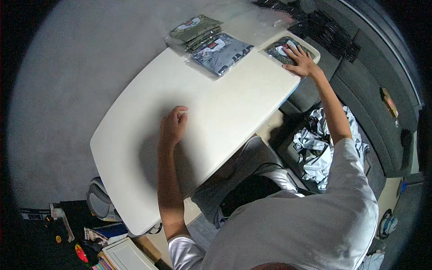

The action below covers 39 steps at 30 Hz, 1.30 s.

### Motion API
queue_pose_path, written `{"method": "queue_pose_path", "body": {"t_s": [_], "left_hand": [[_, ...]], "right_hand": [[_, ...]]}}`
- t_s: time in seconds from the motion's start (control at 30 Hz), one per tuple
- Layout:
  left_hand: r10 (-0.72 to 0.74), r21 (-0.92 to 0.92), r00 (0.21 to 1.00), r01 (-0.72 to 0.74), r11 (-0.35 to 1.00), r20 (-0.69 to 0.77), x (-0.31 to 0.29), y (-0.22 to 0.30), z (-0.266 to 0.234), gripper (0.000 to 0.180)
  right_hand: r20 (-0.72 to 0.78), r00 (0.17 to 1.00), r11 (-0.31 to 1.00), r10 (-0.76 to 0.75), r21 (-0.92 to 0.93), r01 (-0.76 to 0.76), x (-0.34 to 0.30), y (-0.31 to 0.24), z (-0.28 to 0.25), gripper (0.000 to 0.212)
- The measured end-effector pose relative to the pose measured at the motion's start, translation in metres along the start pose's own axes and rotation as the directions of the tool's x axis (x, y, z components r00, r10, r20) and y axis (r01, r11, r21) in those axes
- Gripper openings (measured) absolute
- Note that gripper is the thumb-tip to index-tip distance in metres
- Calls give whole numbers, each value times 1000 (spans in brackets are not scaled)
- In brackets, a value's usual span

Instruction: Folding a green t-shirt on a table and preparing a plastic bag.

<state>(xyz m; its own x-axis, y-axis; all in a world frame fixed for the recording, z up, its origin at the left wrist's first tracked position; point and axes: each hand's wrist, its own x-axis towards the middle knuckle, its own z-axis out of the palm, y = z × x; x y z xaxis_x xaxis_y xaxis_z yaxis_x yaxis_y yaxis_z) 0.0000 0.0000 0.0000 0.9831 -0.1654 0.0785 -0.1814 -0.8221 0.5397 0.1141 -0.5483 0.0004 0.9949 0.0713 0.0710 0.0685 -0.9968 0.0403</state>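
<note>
While your left hand [173, 126] is held over the counter [119, 148], fingers half curled, whether shut or not you cannot tell, the green packets [204, 29] and grey-blue packet [225, 56] lie beyond it, rightward. Your right hand [300, 63] is nearer the dark patterned packet [276, 49] at the far right corner: spread fingers rest over it, obscuring its long axis.

Right fingers [295, 56] on bagged garment [278, 50]

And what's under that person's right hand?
Under the right hand is a dark green patterned, plastic-wrapped packet, partly showing around it, with a white label. Whatever part lies directly beneath the palm is covered.
</note>
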Motion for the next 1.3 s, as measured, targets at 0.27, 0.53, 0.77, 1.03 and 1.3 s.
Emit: {"method": "queue_pose_path", "body": {"t_s": [0.27, 0.53, 0.77, 1.03, 1.3], "left_hand": [[43, -17, 998, -44, 999, -52, -3, 0, 4, 21], [44, -26, 996, -46, 999, -79, -3, 1, 9, 21], [144, 69, 984, -138, 988, -102, -2, 0, 6, 21], [19, -45, 998, -22, 999, -67, -3, 1, 7, 21], [78, -68, 991, -86, 994, -113, -2, -2, 8, 21]], "right_hand": [[42, 999, 1000, -5, 2, 4, 5, 7, -7, 91], [-498, 859, 936, -114, 235, 261, 39, -29, -46, 38], [-569, 802, 963, -181, 63, 262, 168, -52, -49, 35], [-219, 974, 998, 60, -12, -64, 190, -70, -34, 28], [-444, 892, 996, 88, 48, -74, 162, -71, -62, 23]]}}
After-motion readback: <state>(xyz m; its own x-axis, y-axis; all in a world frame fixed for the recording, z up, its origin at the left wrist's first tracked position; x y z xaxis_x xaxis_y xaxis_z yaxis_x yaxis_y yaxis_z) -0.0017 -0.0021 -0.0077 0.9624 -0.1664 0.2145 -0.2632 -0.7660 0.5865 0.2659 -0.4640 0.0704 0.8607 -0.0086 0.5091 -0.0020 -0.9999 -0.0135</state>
